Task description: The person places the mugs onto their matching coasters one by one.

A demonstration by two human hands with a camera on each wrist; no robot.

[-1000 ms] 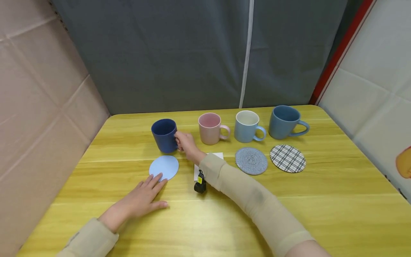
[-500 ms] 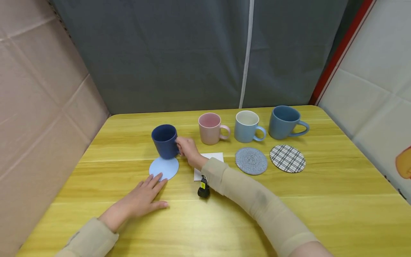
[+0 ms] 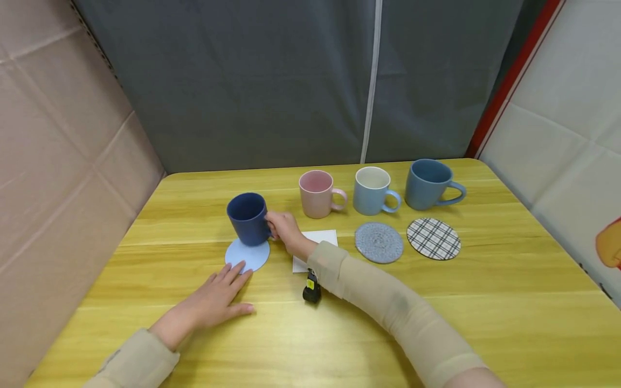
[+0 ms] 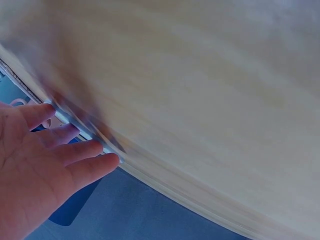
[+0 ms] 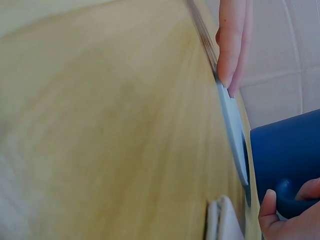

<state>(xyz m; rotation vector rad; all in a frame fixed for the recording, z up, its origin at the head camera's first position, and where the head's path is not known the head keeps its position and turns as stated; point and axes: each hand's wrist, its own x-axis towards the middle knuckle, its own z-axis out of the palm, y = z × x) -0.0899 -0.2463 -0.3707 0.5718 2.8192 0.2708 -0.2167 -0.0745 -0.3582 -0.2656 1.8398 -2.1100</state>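
My right hand (image 3: 286, 231) grips the handle of a dark blue mug (image 3: 248, 220) from its right side. The mug is upright over the far part of a round light blue coaster (image 3: 255, 259); in the right wrist view the mug's base (image 5: 256, 165) looks close to the coaster (image 5: 232, 130), and I cannot tell if they touch. My left hand (image 3: 213, 299) lies with fingers spread, its fingertips on the coaster's near edge. In the left wrist view the left hand (image 4: 55, 165) shows its palm and straight fingers.
A pink mug (image 3: 316, 196), a light blue mug (image 3: 371, 194) and a larger grey-blue mug (image 3: 427, 186) stand along the back. Nearer lie a white square coaster (image 3: 322, 237), partly under my right forearm, a grey round coaster (image 3: 379, 242) and a plaid one (image 3: 434, 238).
The right hand has brought the dark blue mug nearer, from behind the light blue coaster to over its far part. My left hand has stayed in place.
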